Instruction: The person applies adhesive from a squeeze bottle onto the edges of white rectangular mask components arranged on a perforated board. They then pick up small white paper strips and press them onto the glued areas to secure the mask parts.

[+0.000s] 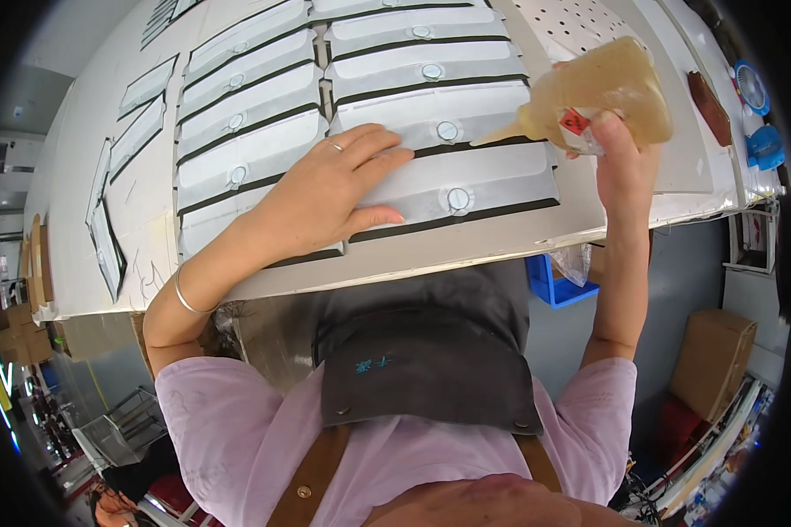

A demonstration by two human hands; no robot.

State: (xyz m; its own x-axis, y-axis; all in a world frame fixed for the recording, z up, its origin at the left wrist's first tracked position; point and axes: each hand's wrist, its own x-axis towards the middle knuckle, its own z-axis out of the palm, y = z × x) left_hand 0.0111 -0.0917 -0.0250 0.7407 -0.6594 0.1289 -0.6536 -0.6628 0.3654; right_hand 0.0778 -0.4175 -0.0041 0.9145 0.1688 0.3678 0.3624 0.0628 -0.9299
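Note:
My right hand (622, 149) is wrapped round a squeeze bottle (620, 83) of yellowish liquid, which is tilted so its thin pointed nozzle (501, 133) aims down to the left. The nozzle tip is close to the lower edge of a pale grey panel (387, 110), just right of its round silvery disc (448, 132). Whether the tip touches cannot be made out. My left hand (338, 180) lies with fingers stretched over the nearest panels, between the two columns. The nearest right-hand panel (510, 171) has a black edge and its own round disc (459, 201).
More such panels (237, 132) run in two columns across the pale table (466, 241). Loose dark-edged pieces (141, 132) lie at the left. A perforated sheet (580, 26) and a brown strip (710, 107) are at the right. A blue bin (558, 290) sits below the table edge.

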